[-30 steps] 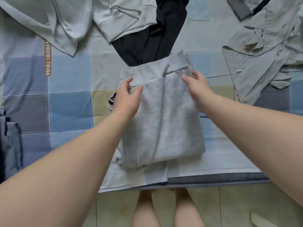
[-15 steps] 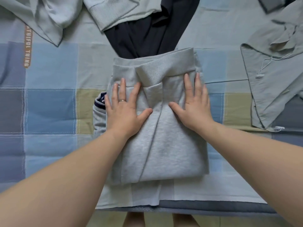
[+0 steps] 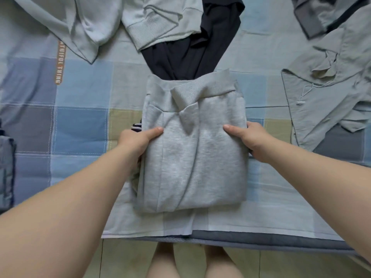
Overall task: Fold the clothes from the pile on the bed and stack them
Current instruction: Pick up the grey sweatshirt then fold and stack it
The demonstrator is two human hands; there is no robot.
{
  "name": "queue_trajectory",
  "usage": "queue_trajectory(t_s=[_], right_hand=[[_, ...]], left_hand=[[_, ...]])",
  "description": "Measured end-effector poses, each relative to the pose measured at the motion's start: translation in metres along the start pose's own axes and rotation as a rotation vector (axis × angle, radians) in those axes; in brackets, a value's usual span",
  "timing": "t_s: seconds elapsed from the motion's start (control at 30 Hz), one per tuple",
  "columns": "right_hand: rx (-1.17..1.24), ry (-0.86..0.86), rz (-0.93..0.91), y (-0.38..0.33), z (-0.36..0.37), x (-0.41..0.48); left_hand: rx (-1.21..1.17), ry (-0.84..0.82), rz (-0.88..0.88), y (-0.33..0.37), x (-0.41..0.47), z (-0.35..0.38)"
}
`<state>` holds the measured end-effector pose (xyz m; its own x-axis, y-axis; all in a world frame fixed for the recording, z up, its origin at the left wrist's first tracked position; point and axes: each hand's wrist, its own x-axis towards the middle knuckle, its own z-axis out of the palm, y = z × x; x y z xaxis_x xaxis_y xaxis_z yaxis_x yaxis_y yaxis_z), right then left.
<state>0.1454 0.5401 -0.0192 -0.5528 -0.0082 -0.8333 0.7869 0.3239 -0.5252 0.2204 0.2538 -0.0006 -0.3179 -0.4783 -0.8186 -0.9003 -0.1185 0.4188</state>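
Note:
A folded light grey sweatshirt (image 3: 192, 153) lies on top of a small stack near the bed's front edge, its ribbed hem at the far end. A striped navy and white garment (image 3: 137, 127) peeks out from under its left side. My left hand (image 3: 138, 140) grips the sweatshirt's left edge, thumb on top and fingers tucked underneath. My right hand (image 3: 251, 138) grips the right edge the same way. Unfolded clothes lie beyond: a black garment (image 3: 190, 53), a pale grey-green sweatshirt (image 3: 156, 21) and a pale garment (image 3: 60, 27) at the far left.
The bed has a checked blue, grey and tan sheet (image 3: 80, 127). A crumpled grey-green jacket (image 3: 331, 93) with drawstrings lies at the right. Folded blue-grey cloth (image 3: 6, 167) sits at the left edge. Tiled floor and my bare legs (image 3: 192, 261) show below the bed's front edge.
Both hands slid off the top of the sweatshirt, where they pressed flat, out to its left and right edges and now grip it with thumbs on top.

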Motion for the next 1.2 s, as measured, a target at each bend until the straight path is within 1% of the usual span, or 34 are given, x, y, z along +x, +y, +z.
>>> queue_trajectory(t_s=[0.07, 0.17, 0.27, 0.37, 0.43, 0.47, 0.57, 0.63, 0.73, 0.8, 0.83, 0.9, 1.0, 1.1, 1.13, 1.17, 1.2], right_hand=[[0.024, -0.016, 0.002, -0.016, -0.005, -0.025], [0.094, -0.007, -0.047, -0.056, -0.018, -0.063], [0.107, -0.054, -0.161, -0.109, -0.028, -0.098], [0.102, -0.099, -0.305, -0.155, -0.03, -0.126], [0.087, -0.098, -0.371, -0.168, -0.026, -0.14], [0.089, -0.086, -0.387, -0.168, -0.022, -0.144], [0.054, -0.006, -0.367, -0.134, -0.008, -0.136], [-0.02, 0.029, -0.287, -0.092, -0.001, -0.122], [-0.112, 0.029, -0.137, -0.024, 0.005, -0.098], [-0.092, 0.076, -0.07, 0.006, 0.007, -0.082], [-0.092, 0.099, -0.053, 0.014, 0.008, -0.077], [-0.104, 0.125, -0.041, 0.021, 0.012, -0.068], [-0.137, 0.192, -0.029, 0.018, 0.018, -0.059], [-0.207, 0.296, 0.023, 0.0, 0.021, -0.048], [-0.218, 0.318, 0.056, -0.007, 0.024, -0.044], [-0.229, 0.332, 0.079, -0.015, 0.026, -0.042], [-0.236, 0.344, 0.093, -0.022, 0.028, -0.04]], left_hand=[[-0.044, -0.102, -0.028, 0.01, -0.021, -0.015], [-0.146, -0.194, 0.036, 0.033, -0.05, -0.045], [-0.238, -0.256, 0.199, 0.07, -0.078, -0.076], [-0.292, -0.264, 0.43, 0.105, -0.097, -0.1], [-0.247, -0.263, 0.553, 0.118, -0.103, -0.11], [-0.203, -0.248, 0.585, 0.118, -0.101, -0.113], [0.045, -0.119, 0.61, 0.085, -0.076, -0.104], [0.219, -0.084, 0.576, 0.043, -0.056, -0.089], [0.42, -0.157, 0.443, -0.02, -0.039, -0.071], [0.478, -0.207, 0.348, -0.045, -0.035, -0.063], [0.502, -0.204, 0.306, -0.051, -0.034, -0.06], [0.55, -0.127, 0.261, -0.054, -0.033, -0.053], [0.584, -0.012, 0.216, -0.04, -0.036, -0.042], [0.591, 0.175, 0.124, -0.018, -0.039, -0.026], [0.562, 0.264, 0.151, -0.011, -0.04, -0.021], [0.542, 0.367, 0.242, -0.006, -0.043, -0.016], [0.532, 0.479, 0.422, -0.003, -0.047, -0.011]])
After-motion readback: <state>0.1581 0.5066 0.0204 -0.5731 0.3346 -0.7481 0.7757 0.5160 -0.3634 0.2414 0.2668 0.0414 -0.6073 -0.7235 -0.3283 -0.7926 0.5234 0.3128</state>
